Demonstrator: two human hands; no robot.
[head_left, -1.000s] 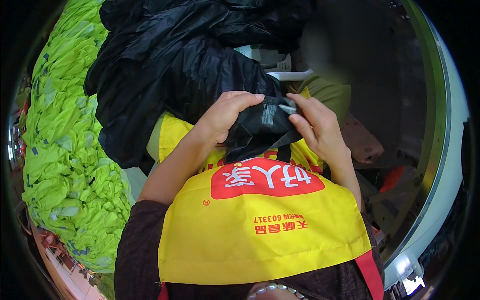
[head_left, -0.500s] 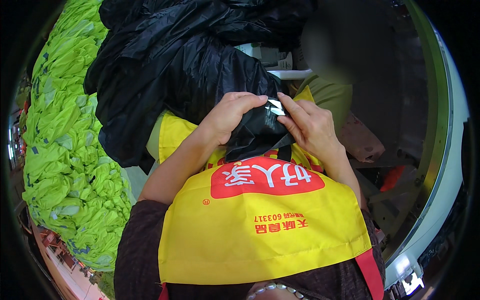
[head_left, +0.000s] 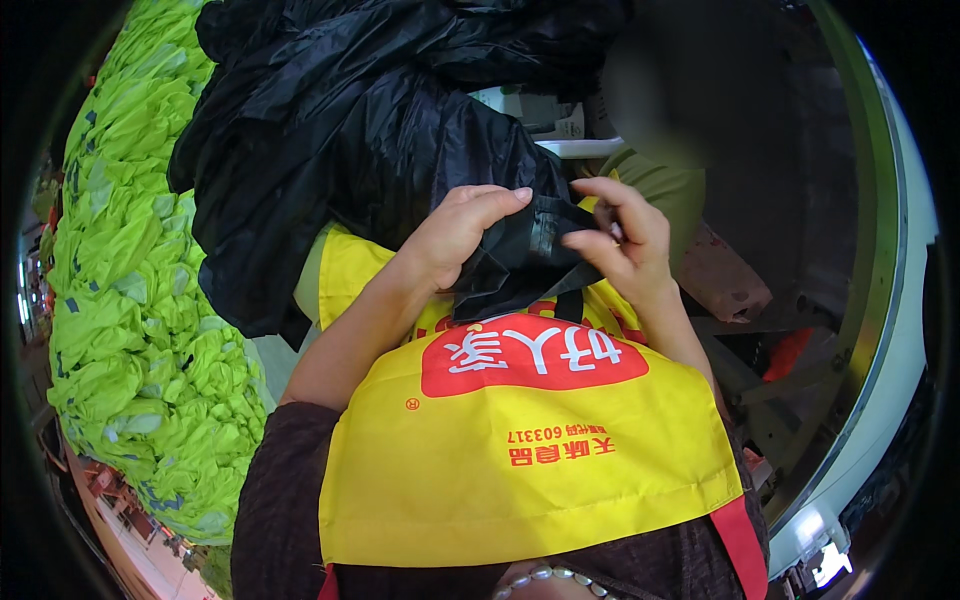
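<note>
A large heap of thin, glossy black fabric [head_left: 330,130] spreads from the upper left down to my lap. My left hand [head_left: 462,232] is closed on a folded part of it, with the thumb lying along its top edge. Between my hands a small greyish strip [head_left: 543,236] shows on the black cloth. My right hand [head_left: 632,238] is at the right edge of this cloth, its thumb and forefinger apart and the other fingers curled. A small pale spot shows among those fingers, too small to make out.
Bright yellow-green crumpled fabric [head_left: 150,350] is piled along my left. A yellow apron [head_left: 520,480] with a red patch covers my front. Beyond the cloth sits a white tray [head_left: 585,149] with packages. A pale curved table edge [head_left: 905,290] runs down the right.
My right thumb and forefinger have come off the cloth and opened, moving slightly right. The bright white glints on the cloth have faded to a dull grey strip. My left hand has stayed put.
</note>
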